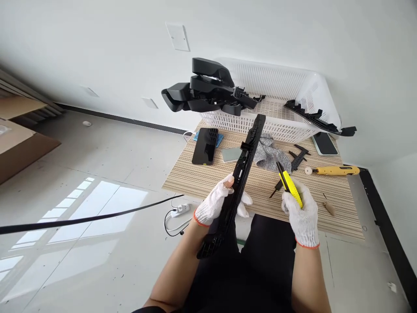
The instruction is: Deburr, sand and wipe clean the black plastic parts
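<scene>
My left hand (213, 202), in a white knit glove with an orange cuff, is wrapped round a long black plastic trim piece (249, 154). The piece slants upward over the table's front edge, its ribbed inner side with clips facing me. The thumb tip is bare; fingers show on the far side of the piece. To the right, my gloved right hand (301, 213) grips a yellow utility knife (292, 188), its dark blade end pointing up and left. Knife and trim piece are apart. Beyond the knife lie a grey knit cloth (270, 154) and a black caliper (298, 158).
A white plastic basket (228, 122) with several black plastic parts (208, 91) stands against the wall. On the wood-striped table (182, 178) lie a black phone (205, 147), another phone (325, 143) and a yellow rotary tool (335, 170). A power strip (180, 210) sits on the floor.
</scene>
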Motion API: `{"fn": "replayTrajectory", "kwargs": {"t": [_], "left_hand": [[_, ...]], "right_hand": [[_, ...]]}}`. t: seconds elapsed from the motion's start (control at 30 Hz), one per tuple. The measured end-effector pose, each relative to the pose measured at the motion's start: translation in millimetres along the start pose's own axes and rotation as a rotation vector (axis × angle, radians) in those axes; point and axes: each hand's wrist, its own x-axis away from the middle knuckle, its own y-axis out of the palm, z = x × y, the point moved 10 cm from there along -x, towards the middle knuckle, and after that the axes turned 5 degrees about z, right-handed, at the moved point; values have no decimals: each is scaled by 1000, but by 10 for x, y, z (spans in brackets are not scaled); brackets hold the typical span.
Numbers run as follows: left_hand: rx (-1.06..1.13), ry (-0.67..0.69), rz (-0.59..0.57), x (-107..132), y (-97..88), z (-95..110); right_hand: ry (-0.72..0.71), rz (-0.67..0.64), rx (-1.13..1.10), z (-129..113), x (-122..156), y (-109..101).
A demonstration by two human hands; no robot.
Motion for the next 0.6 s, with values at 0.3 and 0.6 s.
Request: {"fn": "replayTrajectory", "kwargs": {"t": [0.3,0.6], "left_hand": [[-93,-56,49,27,37,16],[-64,-65,4,13,62,-2]], "right_hand": [[291,-134,-266,209,61,173],[2,86,412,-87,1,6]]}}
